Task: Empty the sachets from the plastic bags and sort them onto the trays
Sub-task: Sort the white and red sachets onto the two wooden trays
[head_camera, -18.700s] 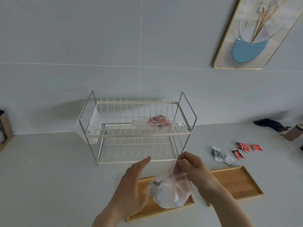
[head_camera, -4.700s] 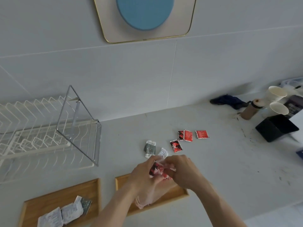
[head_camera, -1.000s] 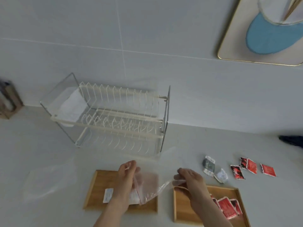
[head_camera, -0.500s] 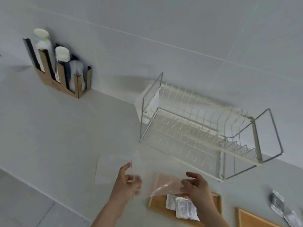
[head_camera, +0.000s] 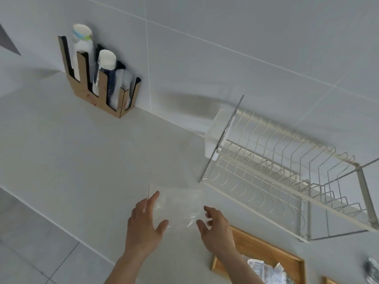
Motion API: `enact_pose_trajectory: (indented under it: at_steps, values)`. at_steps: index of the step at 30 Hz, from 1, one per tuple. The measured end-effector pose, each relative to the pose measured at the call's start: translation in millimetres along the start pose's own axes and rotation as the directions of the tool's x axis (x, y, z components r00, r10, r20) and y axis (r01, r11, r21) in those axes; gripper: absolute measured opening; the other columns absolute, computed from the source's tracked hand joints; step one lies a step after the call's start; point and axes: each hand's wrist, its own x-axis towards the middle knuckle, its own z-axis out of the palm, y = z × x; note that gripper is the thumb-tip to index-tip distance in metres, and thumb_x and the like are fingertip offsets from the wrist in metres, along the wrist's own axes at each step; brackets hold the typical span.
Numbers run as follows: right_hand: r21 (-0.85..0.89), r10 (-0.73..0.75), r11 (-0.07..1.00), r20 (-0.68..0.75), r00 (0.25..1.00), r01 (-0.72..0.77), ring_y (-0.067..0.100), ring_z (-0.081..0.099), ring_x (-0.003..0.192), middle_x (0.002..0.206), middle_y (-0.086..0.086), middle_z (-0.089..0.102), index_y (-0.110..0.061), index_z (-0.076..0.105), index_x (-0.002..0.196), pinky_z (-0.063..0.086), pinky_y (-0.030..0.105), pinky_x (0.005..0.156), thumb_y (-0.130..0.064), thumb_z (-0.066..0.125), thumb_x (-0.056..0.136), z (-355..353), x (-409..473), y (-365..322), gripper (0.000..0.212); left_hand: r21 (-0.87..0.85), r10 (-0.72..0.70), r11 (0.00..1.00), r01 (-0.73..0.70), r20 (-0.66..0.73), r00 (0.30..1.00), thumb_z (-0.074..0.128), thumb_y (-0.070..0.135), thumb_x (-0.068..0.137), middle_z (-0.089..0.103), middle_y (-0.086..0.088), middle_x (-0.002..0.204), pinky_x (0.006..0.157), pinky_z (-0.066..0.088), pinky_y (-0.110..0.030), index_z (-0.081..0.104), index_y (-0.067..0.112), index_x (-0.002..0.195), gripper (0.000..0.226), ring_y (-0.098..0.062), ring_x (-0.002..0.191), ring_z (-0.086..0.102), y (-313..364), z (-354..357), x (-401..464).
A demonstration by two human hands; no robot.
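Note:
An empty clear plastic bag (head_camera: 180, 203) with a thin red edge line lies flat on the grey counter. My left hand (head_camera: 144, 224) hovers at its left edge, fingers spread, holding nothing. My right hand (head_camera: 215, 228) is at its right edge, also spread and empty. At the lower right, a wooden tray (head_camera: 266, 250) holds white sachets (head_camera: 264, 267). The corner of a second wooden tray (head_camera: 328, 281) shows at the bottom edge. One silvery sachet (head_camera: 372, 269) lies on the counter at the far right.
A white wire dish rack (head_camera: 287, 171) stands against the wall at the right, its shelves bare. A cardboard holder (head_camera: 98, 93) with stacked cups sits at the back left. The counter's front edge (head_camera: 51, 220) runs diagonally at the lower left, with floor tiles beyond.
Half a second ago both hands pinched the empty bag above the counter. Now the bag lies flat and both hands have let go and spread. The view shifted a little left.

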Motion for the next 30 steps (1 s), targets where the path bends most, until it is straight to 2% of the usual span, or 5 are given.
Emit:
enact_pose_trajectory:
  at_steps: [2, 5, 10, 19, 30]
  values:
    - [-0.135, -0.019, 0.990, 0.068, 0.997, 0.028, 0.022, 0.054, 0.132, 0.148, -0.002, 0.049, -0.026, 0.035, 0.154, 0.047, 0.037, 0.105, -0.045, 0.059, 0.096, 2, -1, -1, 0.066, 0.036, -0.036, 0.999, 0.036, 0.004, 0.999, 0.067, 0.048, 0.085, 0.021, -0.005, 0.159, 0.116, 0.030, -0.044, 0.015, 0.046, 0.152, 0.086, -0.027, 0.144, 0.029, -3, 3, 0]
    - [-0.250, -0.055, 0.964, 0.138, 0.989, 0.088, 0.023, 0.020, 0.155, 0.170, -0.001, 0.014, -0.031, 0.015, 0.160, 0.034, 0.040, 0.117, -0.063, 0.052, 0.093, 0, -4, 2, 0.083, 0.088, -0.029, 0.996, 0.032, -0.037, 0.999, 0.063, 0.054, 0.086, 0.006, -0.009, 0.164, 0.122, 0.021, -0.048, 0.013, 0.047, 0.153, 0.084, -0.032, 0.150, 0.015, -3, 6, -2]
    - [-0.405, -0.175, 0.898, 0.031, 0.984, 0.172, 0.020, -0.012, 0.157, 0.170, -0.002, -0.013, -0.037, 0.001, 0.160, 0.005, 0.040, 0.128, -0.085, 0.034, 0.084, -7, -9, 20, 0.096, 0.229, 0.142, 0.966, -0.122, -0.071, 0.987, 0.052, 0.063, 0.087, -0.003, -0.005, 0.166, 0.126, -0.001, -0.046, 0.011, 0.042, 0.155, 0.082, -0.029, 0.154, -0.005, 5, 8, 1]
    - [-0.493, -0.133, 0.868, -0.113, 0.985, 0.060, 0.024, -0.019, 0.155, 0.168, 0.001, -0.019, -0.037, -0.002, 0.160, -0.004, 0.046, 0.128, -0.087, 0.028, 0.081, -37, -28, 70, 0.098, 0.365, 0.390, 0.846, -0.389, 0.075, 0.918, 0.050, 0.067, 0.084, 0.008, -0.004, 0.168, 0.123, -0.001, -0.047, 0.014, 0.040, 0.156, 0.085, -0.029, 0.155, 0.004, 51, 39, -3]
    - [-0.374, 0.036, 0.918, -0.252, 0.967, -0.132, 0.021, -0.013, 0.157, 0.170, 0.000, -0.015, -0.036, 0.001, 0.161, 0.001, 0.042, 0.129, -0.083, 0.029, 0.084, -105, -72, 162, 0.094, 0.298, 0.542, 0.738, -0.605, 0.273, 0.795, 0.045, 0.068, 0.088, -0.011, 0.002, 0.167, 0.125, -0.006, -0.047, -0.005, 0.042, 0.155, 0.087, -0.023, 0.155, -0.011, 149, 112, -45]
